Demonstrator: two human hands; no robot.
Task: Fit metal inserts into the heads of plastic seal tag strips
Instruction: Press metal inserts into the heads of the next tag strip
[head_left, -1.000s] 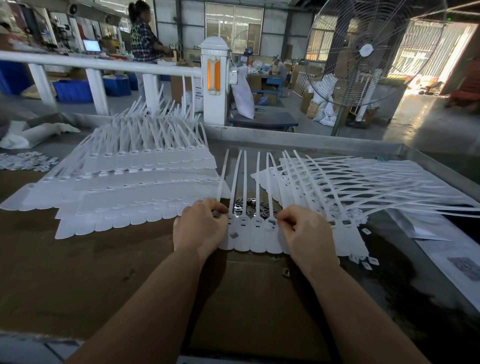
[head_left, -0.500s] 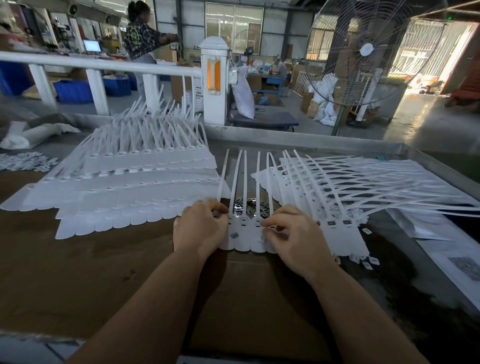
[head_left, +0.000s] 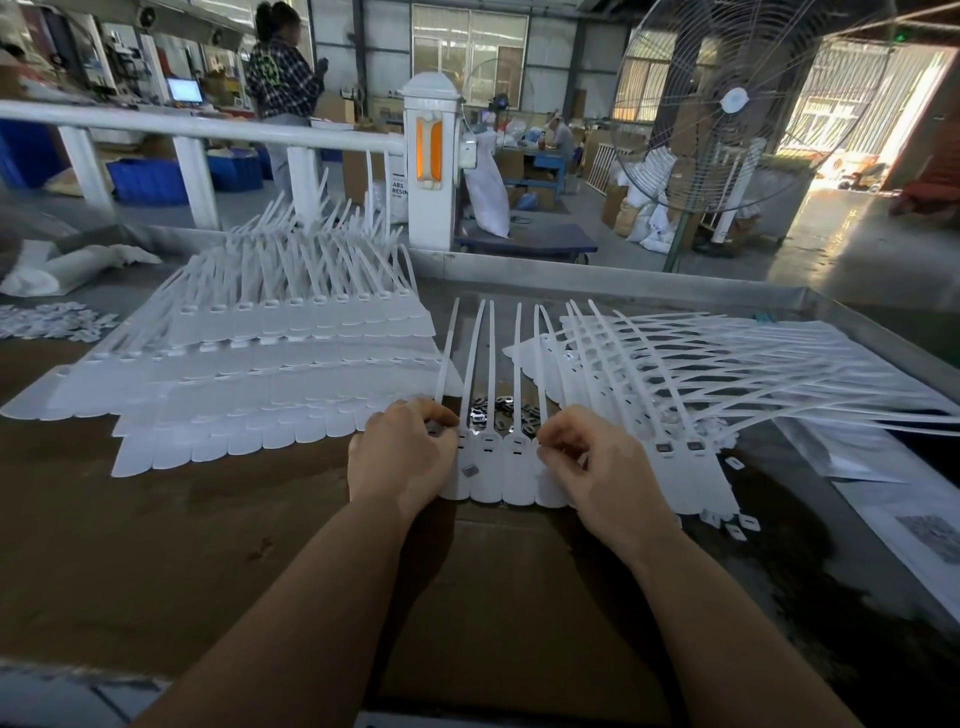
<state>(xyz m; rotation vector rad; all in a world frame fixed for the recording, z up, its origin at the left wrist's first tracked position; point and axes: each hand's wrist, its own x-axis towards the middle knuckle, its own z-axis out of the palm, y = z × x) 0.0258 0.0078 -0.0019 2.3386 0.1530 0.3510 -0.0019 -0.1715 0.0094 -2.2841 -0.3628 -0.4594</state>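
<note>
Right hand (head_left: 597, 467) has shifted leftward along the row since the earlier frame; left hand (head_left: 402, 452) holds its place. Both hands rest on the joined strip set (head_left: 501, 467) lying flat on the brown table (head_left: 208, 545), heads toward the person, tails pointing away. Left fingers are curled at the leftmost head, seemingly pinching it; right fingertips are curled at a head on the set's right side, contents unclear. One loose insert (head_left: 469, 471) lies on a head; more inserts (head_left: 498, 410) sit just behind. Step in hand: seating inserts head by head. Several slots look unfilled. Next move calls for picking one insert and aligning it squarely over a slot.
</note>
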